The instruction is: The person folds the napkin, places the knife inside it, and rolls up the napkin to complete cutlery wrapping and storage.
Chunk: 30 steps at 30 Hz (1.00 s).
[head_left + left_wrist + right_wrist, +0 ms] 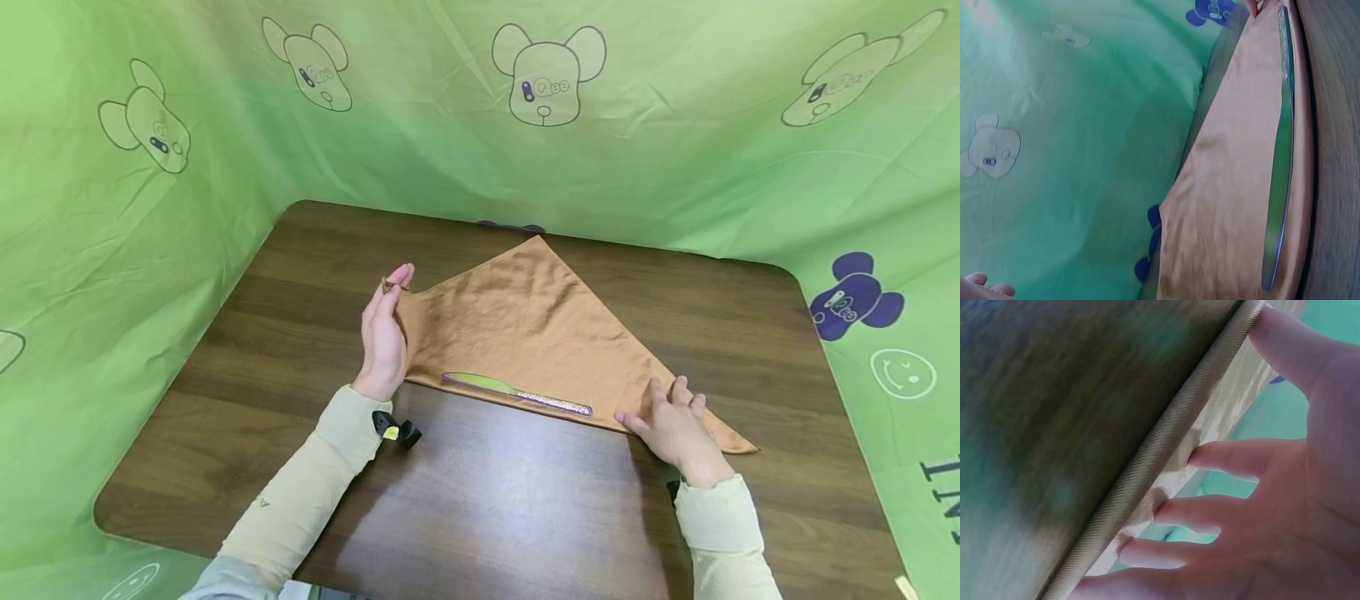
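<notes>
Brown cloth [517, 329] lies as a rough triangle on the wooden table [247, 367], peak toward the green backdrop [420, 142]. Knife [517, 392] rests on it along the near edge, handle rightward. Left hand [384, 337] is upright at the cloth's raised left end; cannot tell whether it pinches the fabric. Right hand [675, 425] grasps nothing, fingers spread, tips touching cloth near its right corner.

Left arm [303, 483], sleeved: extended from near left. Left hand [382, 342]: held edge-on, fingers pointed toward the far side. Right arm [723, 533], sleeved: extended from near right. Right hand [675, 425]: fingers spread, thumb directed left.
</notes>
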{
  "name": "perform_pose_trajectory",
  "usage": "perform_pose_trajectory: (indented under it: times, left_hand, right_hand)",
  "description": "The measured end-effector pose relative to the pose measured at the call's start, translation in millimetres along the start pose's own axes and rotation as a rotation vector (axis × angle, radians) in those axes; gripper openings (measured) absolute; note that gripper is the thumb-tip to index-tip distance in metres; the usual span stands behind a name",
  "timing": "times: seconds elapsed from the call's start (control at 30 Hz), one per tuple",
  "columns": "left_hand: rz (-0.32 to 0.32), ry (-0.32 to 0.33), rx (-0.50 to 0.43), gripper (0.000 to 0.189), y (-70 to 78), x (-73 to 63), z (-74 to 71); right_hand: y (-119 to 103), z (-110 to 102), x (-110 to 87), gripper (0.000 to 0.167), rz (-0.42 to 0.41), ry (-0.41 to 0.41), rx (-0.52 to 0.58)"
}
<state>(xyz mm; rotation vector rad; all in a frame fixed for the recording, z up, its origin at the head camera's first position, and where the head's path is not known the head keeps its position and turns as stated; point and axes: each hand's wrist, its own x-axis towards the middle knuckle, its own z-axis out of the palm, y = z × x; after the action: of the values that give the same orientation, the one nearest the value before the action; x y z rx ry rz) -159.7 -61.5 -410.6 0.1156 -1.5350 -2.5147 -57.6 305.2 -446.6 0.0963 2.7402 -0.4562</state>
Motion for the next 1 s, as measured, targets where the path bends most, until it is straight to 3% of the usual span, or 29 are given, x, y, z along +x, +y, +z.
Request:
perform_pose_trajectory:
  times: [0.47,1.0]
  left_hand:
    - [-0.05,-0.125,0.15,0.039,-9.5,-13.5,35.6]
    - [-0.087,-0.196,0.222,0.039,-25.4,-27.7,69.8]
  right_hand:
    - [0,-2,0.7,0.1,0.037,-0.048,0.024]
    - [1,0,1.7,0.099,0.037,-0.04,0.024]
